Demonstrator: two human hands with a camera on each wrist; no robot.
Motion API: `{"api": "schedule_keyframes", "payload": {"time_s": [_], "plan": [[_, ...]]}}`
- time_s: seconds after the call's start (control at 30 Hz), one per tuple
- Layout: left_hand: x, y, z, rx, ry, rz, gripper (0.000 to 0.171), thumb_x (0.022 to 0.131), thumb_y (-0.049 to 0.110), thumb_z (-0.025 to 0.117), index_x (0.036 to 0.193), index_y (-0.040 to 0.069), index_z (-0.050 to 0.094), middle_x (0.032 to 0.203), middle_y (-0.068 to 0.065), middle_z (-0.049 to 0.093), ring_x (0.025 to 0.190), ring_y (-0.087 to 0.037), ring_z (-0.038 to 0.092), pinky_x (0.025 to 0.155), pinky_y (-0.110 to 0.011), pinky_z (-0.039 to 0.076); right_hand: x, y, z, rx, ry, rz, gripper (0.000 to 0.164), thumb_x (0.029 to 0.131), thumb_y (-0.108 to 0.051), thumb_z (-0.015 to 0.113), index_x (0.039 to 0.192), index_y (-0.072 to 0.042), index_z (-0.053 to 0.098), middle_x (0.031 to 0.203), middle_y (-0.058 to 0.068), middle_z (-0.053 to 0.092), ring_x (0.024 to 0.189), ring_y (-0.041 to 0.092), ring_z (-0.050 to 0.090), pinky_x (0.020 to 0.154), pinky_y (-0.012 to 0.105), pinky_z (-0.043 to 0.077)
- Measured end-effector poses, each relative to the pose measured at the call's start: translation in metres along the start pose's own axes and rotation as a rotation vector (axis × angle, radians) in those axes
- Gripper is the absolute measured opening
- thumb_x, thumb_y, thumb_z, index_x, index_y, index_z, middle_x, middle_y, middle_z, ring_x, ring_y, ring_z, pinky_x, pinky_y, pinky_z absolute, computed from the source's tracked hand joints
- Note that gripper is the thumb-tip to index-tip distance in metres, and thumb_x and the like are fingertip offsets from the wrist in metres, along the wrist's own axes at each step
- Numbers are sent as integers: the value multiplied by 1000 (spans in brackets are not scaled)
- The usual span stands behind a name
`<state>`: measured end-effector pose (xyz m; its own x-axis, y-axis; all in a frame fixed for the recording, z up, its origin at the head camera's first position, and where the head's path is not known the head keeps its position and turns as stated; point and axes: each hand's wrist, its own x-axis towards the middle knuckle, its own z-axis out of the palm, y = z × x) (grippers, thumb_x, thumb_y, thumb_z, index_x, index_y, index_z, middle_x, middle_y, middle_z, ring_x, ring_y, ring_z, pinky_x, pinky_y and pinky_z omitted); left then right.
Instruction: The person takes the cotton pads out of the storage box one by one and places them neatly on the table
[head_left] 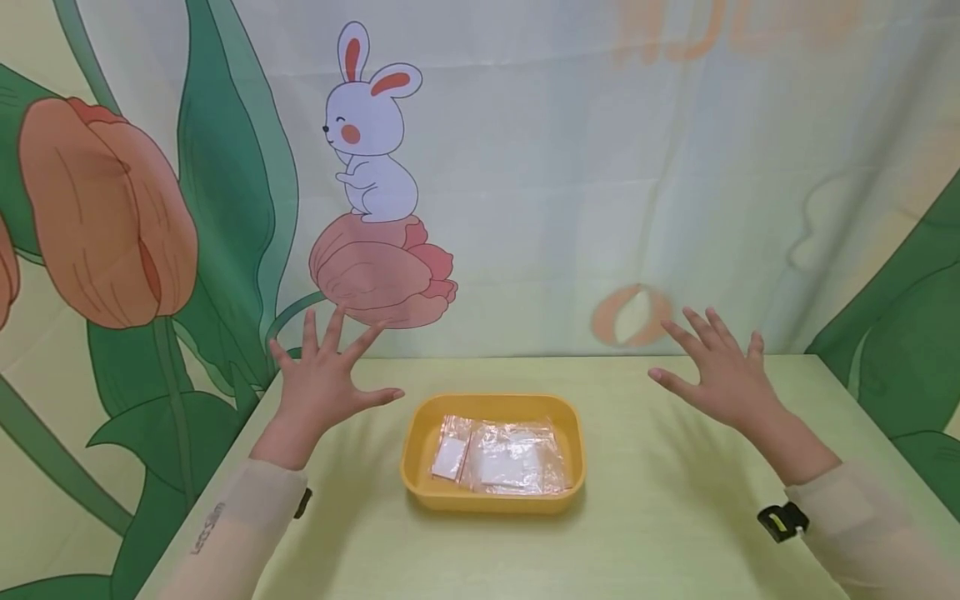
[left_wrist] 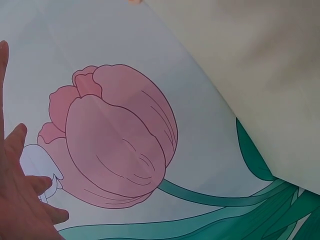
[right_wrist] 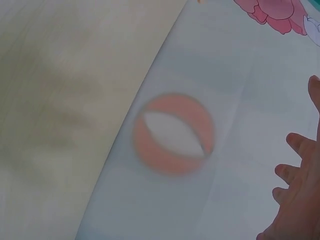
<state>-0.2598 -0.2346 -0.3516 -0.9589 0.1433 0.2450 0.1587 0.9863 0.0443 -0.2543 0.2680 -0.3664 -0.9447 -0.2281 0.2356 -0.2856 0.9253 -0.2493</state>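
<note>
A yellow tray (head_left: 492, 503) stands on the table between the two hands. Inside it lie clear plastic zip bags (head_left: 517, 458) with flat white pieces in them; a smaller bag (head_left: 450, 450) with a reddish edge is at the left. My left hand (head_left: 321, 385) is raised to the left of the tray, fingers spread, holding nothing. On the other side, farther from the tray, my right hand (head_left: 723, 379) hovers with its fingers apart and nothing in it. Each wrist view shows part of its hand, the left (left_wrist: 22, 195) and the right (right_wrist: 300, 195), at the edge.
The pale green table (head_left: 637, 550) ends at a hanging cloth (head_left: 540, 208) printed with a rabbit (head_left: 371, 142) and tulips (head_left: 108, 212). Dark bands (head_left: 782, 522) sit at the wrists over light sleeves.
</note>
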Motion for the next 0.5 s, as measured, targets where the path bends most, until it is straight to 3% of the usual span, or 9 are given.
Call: {"api": "schedule_keyframes", "payload": {"time_s": [0.33, 0.5], "plan": [[-6, -1, 11, -30, 40, 5, 97, 79, 71, 71, 160, 35, 32, 172, -19, 14, 156, -56, 5, 109, -91, 3, -8, 2, 16, 8, 72, -26, 74, 97, -57, 58, 155, -14, 43, 166, 21, 32, 155, 45, 23, 112, 86, 9], [-11, 0, 16, -60, 47, -9, 95, 81, 67, 73, 159, 29, 35, 171, -21, 17, 156, -53, 7, 112, -88, 5, -12, 3, 25, 14, 106, -48, 70, 98, -52, 60, 153, -12, 45, 162, 24, 37, 151, 47, 30, 111, 85, 17]]}}
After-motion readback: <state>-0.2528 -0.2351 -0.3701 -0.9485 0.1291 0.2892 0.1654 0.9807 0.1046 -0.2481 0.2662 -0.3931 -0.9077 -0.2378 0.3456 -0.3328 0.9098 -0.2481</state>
